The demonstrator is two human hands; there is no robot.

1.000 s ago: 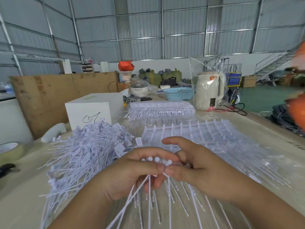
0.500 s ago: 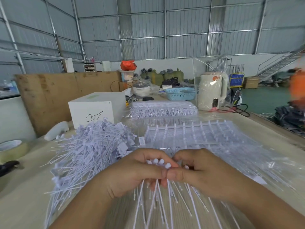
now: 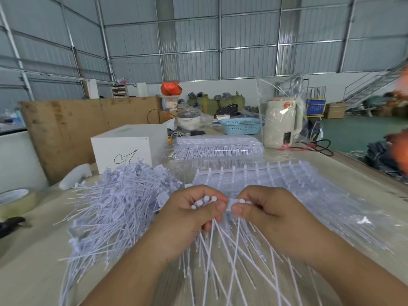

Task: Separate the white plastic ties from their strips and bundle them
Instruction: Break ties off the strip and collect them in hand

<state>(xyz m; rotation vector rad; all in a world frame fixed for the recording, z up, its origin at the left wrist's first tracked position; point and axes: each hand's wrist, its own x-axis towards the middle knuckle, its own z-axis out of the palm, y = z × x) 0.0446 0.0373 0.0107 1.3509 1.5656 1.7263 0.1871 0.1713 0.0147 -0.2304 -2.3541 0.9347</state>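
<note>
Head view: left hand (image 3: 189, 219) grips a fanned bunch of thin white plastic ties (image 3: 220, 250). Right hand (image 3: 265, 213) pinches their white strip (image 3: 230, 204) above the tabletop (image 3: 33, 261).

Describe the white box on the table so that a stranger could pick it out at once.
Start at the brown board leaning behind the table. The white box stands just in front of it, behind the loose pile of ties. Only it bears a black scribble on its front.

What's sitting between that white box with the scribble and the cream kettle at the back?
In the head view, a clear-wrapped stack of white plastic tie strips lies between the white cardboard box and the cream electric kettle.
</note>
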